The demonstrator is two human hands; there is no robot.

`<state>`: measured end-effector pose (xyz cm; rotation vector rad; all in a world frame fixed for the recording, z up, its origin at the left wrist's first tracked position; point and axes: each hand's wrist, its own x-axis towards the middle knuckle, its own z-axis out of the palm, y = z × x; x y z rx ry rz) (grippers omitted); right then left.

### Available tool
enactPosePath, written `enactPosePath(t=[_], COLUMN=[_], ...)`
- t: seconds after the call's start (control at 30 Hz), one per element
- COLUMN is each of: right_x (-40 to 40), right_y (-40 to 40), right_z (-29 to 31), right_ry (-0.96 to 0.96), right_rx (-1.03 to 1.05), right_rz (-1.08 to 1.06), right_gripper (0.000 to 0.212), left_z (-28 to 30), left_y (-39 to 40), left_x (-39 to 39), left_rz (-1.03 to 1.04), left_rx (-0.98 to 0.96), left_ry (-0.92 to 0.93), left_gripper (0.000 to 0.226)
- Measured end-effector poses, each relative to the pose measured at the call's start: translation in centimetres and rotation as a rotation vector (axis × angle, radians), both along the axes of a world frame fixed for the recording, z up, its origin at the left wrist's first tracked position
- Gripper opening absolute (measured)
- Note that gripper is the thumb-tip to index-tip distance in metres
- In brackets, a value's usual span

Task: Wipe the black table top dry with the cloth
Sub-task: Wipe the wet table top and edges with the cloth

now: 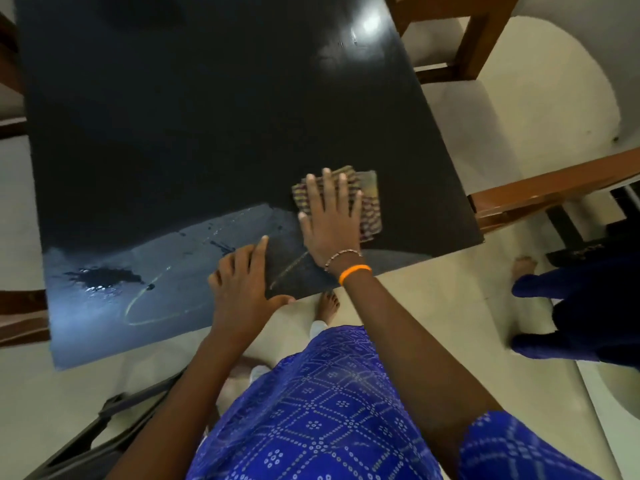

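Note:
A black table top [194, 126] fills the upper left of the head view. My right hand [330, 220] lies flat, fingers spread, pressing a folded striped cloth [370, 199] onto the table near its front right corner. My left hand [246, 282] rests on the table's front edge, fingers bent, thumb over the rim, holding nothing. A wet film covers the front left part, with a puddle of water [104, 277] and a thin curved streak beside it. The cloth is partly hidden under my right hand.
Wooden chairs stand at the back right [474, 36], at the right [554, 188] and along the left edge [17, 306]. A second person's dark-clothed legs and foot [568, 306] stand on the pale tiled floor at the right. My own foot [327, 304] shows under the table edge.

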<state>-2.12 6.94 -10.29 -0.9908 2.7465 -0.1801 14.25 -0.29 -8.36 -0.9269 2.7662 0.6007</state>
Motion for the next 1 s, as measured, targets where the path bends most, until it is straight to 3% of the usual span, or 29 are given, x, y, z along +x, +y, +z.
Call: enactPosePath(t=[0.23, 0.37, 0.47, 0.63, 0.8, 0.87, 1.0], right_x=[11.1, 10.5, 7.3, 1.1, 3.5, 6.3, 13.2], right_y=[-11.2, -11.1, -9.1, -4.5, -5.8, -7.9, -12.7], right_z=[0.0, -0.1, 0.0, -0.3, -0.7, -0.8, -0.6], right_ry=[-0.044, 0.027, 0.078, 0.088, 0.105, 0.107, 0.095], right_rx=[-0.017, -0.011, -0.050, -0.039, -0.040, -0.045, -0.072], right_rz=[0.425, 0.538, 0.462, 0.106, -0.150, -0.161, 0.054], right_gripper=[0.064, 0.060, 0.058, 0.061, 0.065, 0.064, 0.065], left_z=[0.5, 0.8, 1.0, 0.9, 0.5, 0.4, 0.3], left_y=[-2.9, -4.1, -5.0, -5.6, -6.5, -7.4, -9.4], left_x=[7.8, 11.3, 12.3, 12.7, 14.7, 16.1, 19.2], left_rz=[0.240, 0.326, 0.355, 0.360, 0.377, 0.415, 0.520], left_rx=[-0.022, -0.073, -0.066, -0.057, -0.083, -0.092, -0.073], left_ry=[-0.043, -0.030, 0.003, 0.035, 0.095, 0.103, 0.111], left_gripper=[0.103, 0.105, 0.101, 0.098, 0.097, 0.099, 0.104])
